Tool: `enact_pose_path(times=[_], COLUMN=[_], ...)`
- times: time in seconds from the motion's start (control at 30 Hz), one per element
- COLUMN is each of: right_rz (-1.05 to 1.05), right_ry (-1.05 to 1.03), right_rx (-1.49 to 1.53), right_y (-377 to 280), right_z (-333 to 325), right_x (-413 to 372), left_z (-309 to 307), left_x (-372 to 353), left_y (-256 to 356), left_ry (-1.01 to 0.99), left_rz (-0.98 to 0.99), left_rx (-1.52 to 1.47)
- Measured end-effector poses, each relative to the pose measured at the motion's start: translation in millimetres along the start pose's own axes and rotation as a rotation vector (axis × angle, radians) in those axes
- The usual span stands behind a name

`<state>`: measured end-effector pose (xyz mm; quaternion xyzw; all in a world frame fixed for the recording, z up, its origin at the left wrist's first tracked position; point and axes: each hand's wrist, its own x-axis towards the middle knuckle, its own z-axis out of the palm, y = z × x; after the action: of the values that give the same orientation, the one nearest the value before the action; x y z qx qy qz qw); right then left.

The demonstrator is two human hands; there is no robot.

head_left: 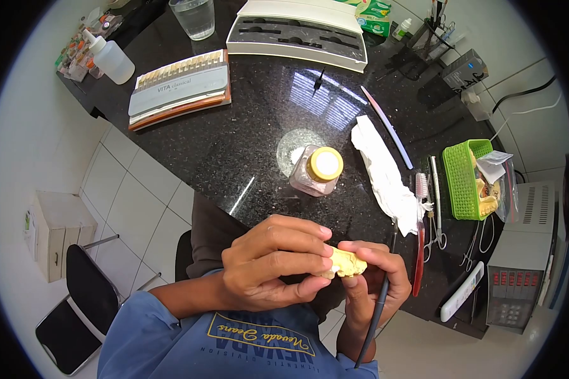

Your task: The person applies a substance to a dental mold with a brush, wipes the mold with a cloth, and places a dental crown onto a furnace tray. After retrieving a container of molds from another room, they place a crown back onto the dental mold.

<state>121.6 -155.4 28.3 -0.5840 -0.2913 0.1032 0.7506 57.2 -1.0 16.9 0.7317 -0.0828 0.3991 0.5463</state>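
Over the table's near edge, my left hand [281, 259] is closed, fingertips pinching one end of a small yellow dental cast [348, 263]. A small white patch, perhaps a tooth, shows on the cast beside those fingertips. My right hand [385, 278] is closed too, thumb and index finger touching the cast's other end. A slim dark-handled tool [378, 309] runs through the right hand, its thin end towards the table; its kind is not clear. Beyond the hands stands a clear jar [313, 184] with a yellow-rimmed lid.
A crumpled white tissue [385, 174], a red-handled toothbrush [419, 246], scissor-like clamps [437, 237] and a green basket [459, 186] with casts lie to the right. A VITA classical shade guide [180, 90], squeeze bottle [112, 62], glass of water [196, 19] and open case [297, 35] stand farther back.
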Motion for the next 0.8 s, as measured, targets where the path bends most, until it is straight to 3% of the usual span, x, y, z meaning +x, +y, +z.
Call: enact_pose_path(times=[0.17, 0.27, 0.3, 0.37, 0.5, 0.8], right_rz=[0.011, 0.031, 0.063, 0.064, -0.019, -0.045], right_ry=[0.012, 0.114, 0.135, 0.252, 0.246, 0.158], right_rx=[0.035, -0.036, -0.053, -0.237, -0.525, -0.855], right_y=[-2, -6, -10, -14, -19, -11], right_z=[0, -3, -7, -16, -21, -21], right_x=[-1, -1, 1, 9, 27, 45], left_z=[-7, -8, -8, -13, -19, -25], left_x=[-1, 0, 1, 4, 4, 0], left_y=[-3, 1, 4, 10, 16, 18], left_ry=[0.015, 0.114, 0.113, 0.156, 0.166, 0.116], left_rz=[-0.084, -0.285, -0.273, -0.608, -0.794, -0.908], left_rx=[-0.128, -0.436, -0.424, -0.817, -1.125, -1.283])
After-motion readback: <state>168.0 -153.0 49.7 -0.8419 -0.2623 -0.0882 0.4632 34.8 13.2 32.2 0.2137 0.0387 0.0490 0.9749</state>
